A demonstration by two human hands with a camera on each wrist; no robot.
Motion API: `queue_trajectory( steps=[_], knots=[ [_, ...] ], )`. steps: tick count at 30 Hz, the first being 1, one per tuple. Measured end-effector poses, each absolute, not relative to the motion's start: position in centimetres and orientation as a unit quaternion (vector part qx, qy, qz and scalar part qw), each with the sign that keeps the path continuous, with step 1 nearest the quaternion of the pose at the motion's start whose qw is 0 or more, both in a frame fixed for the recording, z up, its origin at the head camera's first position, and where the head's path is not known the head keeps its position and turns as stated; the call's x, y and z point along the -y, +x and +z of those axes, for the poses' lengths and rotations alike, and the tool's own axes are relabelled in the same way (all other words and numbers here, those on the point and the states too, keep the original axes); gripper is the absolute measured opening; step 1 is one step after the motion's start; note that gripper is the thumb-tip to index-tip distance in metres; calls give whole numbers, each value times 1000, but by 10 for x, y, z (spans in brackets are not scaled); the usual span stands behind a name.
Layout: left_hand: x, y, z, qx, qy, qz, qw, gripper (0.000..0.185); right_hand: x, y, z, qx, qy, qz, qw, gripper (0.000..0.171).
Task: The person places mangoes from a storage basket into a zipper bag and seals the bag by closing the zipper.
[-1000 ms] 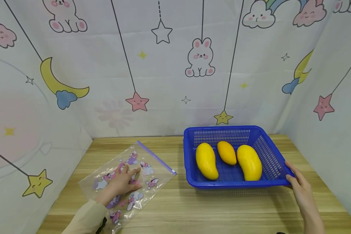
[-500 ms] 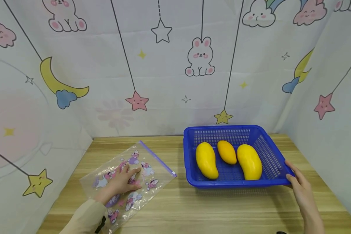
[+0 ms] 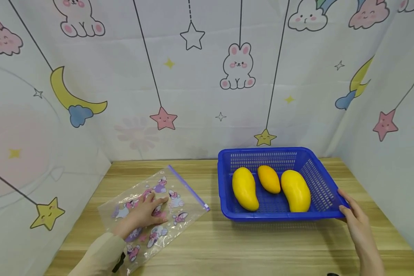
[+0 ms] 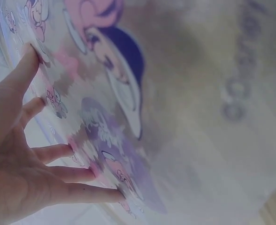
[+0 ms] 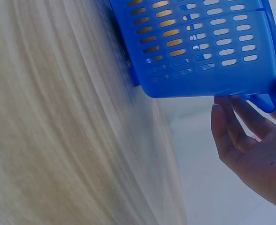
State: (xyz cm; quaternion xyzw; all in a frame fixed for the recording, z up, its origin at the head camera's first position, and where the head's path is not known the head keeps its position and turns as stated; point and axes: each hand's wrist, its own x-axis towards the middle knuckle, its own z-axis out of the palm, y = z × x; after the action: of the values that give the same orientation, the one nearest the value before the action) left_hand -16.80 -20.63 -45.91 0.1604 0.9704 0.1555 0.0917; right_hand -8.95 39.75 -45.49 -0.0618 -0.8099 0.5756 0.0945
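Left hand (image 3: 142, 214): lies flat, fingers straight and spread, palm down on a clear plastic zip bag printed with pink and purple cartoon figures (image 3: 172, 189). It grips nothing; the left wrist view shows the fingertips (image 4: 32, 56) pressed against the film. The bag lies flat on the light wooden table (image 3: 227, 245), at the near left, its purple zip strip (image 3: 187, 188) running along the edge that faces the basket.

Right hand (image 3: 357, 226): fingers nearly straight, resting against the near right corner of a blue slotted plastic basket (image 3: 317, 182). The right wrist view shows the fingertips (image 5: 222, 117) under the rim at that corner; no closed grip is visible. The basket stands on the table at the far right, just beside the bag but apart from it.

Contents of basket: three mangoes lying side by side. A long yellow mango (image 3: 244, 188) at left, a smaller orange mango (image 3: 269, 179) in the middle and farther back, a large yellow mango (image 3: 295, 191) at right.

Surroundings: a pale curtain printed with stars, moons and rabbits (image 3: 193, 76) encloses the table on three sides.
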Motion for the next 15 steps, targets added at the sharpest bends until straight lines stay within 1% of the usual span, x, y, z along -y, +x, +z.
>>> queue_trajectory(
  steps=[15],
  knots=[
    [208,-170,-459,-968,154,161,111,76,-397,-90,-455,806,-54,578,112,48]
  ],
)
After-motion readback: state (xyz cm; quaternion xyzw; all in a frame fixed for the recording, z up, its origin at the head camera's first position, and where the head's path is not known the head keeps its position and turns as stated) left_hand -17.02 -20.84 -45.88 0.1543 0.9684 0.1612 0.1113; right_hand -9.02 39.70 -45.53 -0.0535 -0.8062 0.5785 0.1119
